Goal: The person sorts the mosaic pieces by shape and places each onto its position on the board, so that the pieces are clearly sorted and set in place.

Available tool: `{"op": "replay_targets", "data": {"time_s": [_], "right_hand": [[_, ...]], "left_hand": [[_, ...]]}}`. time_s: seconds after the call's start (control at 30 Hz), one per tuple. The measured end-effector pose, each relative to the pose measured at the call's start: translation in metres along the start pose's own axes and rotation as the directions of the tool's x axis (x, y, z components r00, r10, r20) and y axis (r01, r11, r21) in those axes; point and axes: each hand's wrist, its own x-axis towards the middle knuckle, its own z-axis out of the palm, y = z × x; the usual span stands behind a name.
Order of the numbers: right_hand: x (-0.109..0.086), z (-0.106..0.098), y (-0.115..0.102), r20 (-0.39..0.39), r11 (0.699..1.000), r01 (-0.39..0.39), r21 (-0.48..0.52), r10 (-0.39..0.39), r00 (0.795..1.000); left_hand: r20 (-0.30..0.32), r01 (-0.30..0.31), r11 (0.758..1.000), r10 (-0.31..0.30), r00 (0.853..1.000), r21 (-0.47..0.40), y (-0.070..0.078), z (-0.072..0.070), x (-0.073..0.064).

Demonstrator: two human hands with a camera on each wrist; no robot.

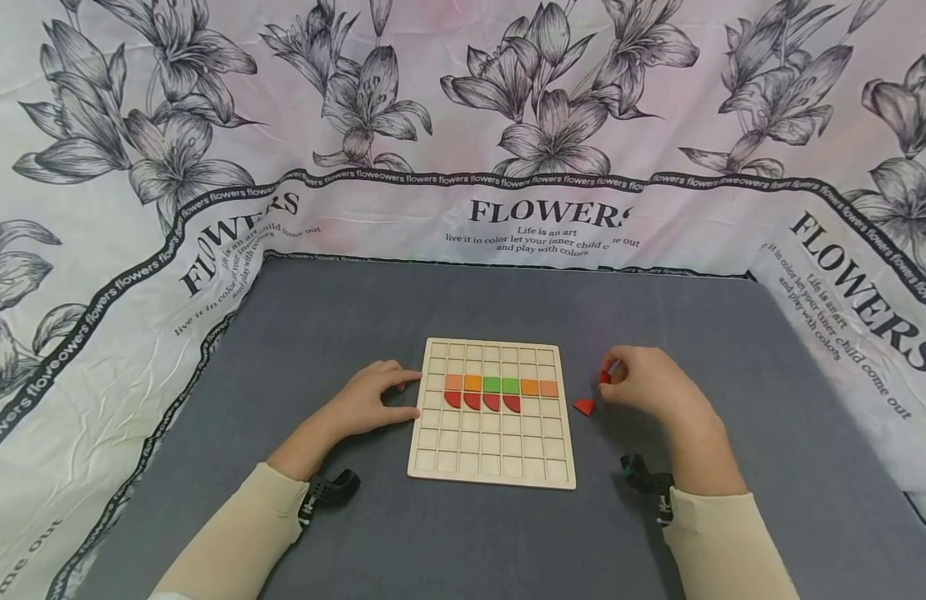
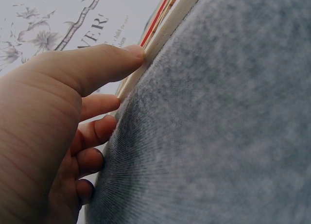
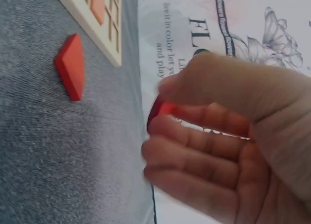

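Note:
A square wooden grid board (image 1: 493, 481) lies on the grey table. My left hand (image 1: 365, 398) is at its left side, with thumb and fingertips against the edge; in the left wrist view the thumb (image 2: 104, 63) lies along the side of the board. To the right of the board, my right hand (image 1: 650, 383) pinches a red quarter-circle tile (image 3: 166, 108) between thumb and fingertips, partly hidden by them. Another red tile (image 1: 584, 407) lies flat on the table between that hand and the board.
One row of the board holds square tiles: salmon, orange and green (image 1: 501, 385). Just below it sit several red quarter-circle tiles (image 1: 491, 402), starting from the left. A white cloth (image 1: 553, 225) printed with flowers stands behind and beside the grey tabletop (image 1: 342, 308).

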Motion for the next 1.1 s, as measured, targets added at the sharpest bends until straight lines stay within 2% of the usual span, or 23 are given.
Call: {"op": "replay_targets", "data": {"time_s": [0.2, 0.33, 0.47, 0.6, 0.77, 0.83, 0.9, 1.0, 1.03, 1.1], "right_hand": [[-0.006, -0.008, -0.005, -0.115, 0.995, -0.035, 0.094, 0.045, 0.992], [-0.011, -0.012, -0.008, -0.148, 0.979, -0.033, 0.202, 0.064, 0.987], [-0.012, -0.015, -0.007, -0.163, 0.950, -0.017, 0.311, 0.071, 0.984], [-0.010, -0.014, -0.004, -0.140, 0.885, 0.019, 0.466, 0.052, 0.989], [-0.004, -0.007, -0.005, -0.054, 0.750, 0.066, 0.658, -0.040, 0.998], [0.000, -0.002, -0.007, -0.024, 0.709, 0.070, 0.702, -0.075, 0.997], [0.003, 0.004, -0.008, 0.009, 0.683, 0.060, 0.728, -0.096, 0.995], [0.008, 0.012, -0.011, 0.057, 0.669, 0.035, 0.743, -0.116, 0.992], [0.009, 0.015, -0.013, 0.070, 0.672, 0.030, 0.740, -0.121, 0.990], [0.011, 0.021, -0.016, 0.087, 0.699, 0.039, 0.715, -0.143, 0.986]], "left_hand": [[0.001, 0.003, 1.000, -0.003, 1.000, -0.001, 0.000, 0.000, -0.001], [0.003, 0.008, 1.000, -0.008, 1.000, 0.001, 0.000, 0.001, -0.001], [0.001, 0.014, 1.000, -0.014, 1.000, 0.001, 0.000, 0.002, -0.001], [-0.001, 0.012, 1.000, -0.012, 1.000, 0.000, 0.000, 0.001, -0.001], [-0.002, 0.013, 1.000, -0.013, 1.000, 0.005, -0.002, 0.003, 0.000], [-0.004, 0.014, 1.000, -0.014, 1.000, 0.005, -0.002, 0.003, 0.000], [-0.004, 0.015, 1.000, -0.015, 1.000, 0.005, -0.002, 0.003, 0.000], [-0.004, 0.017, 1.000, -0.017, 1.000, 0.001, -0.001, 0.003, 0.000], [-0.004, 0.018, 1.000, -0.018, 1.000, 0.001, -0.001, 0.002, 0.000], [-0.003, 0.019, 1.000, -0.019, 1.000, 0.001, -0.001, 0.002, 0.000]]}}
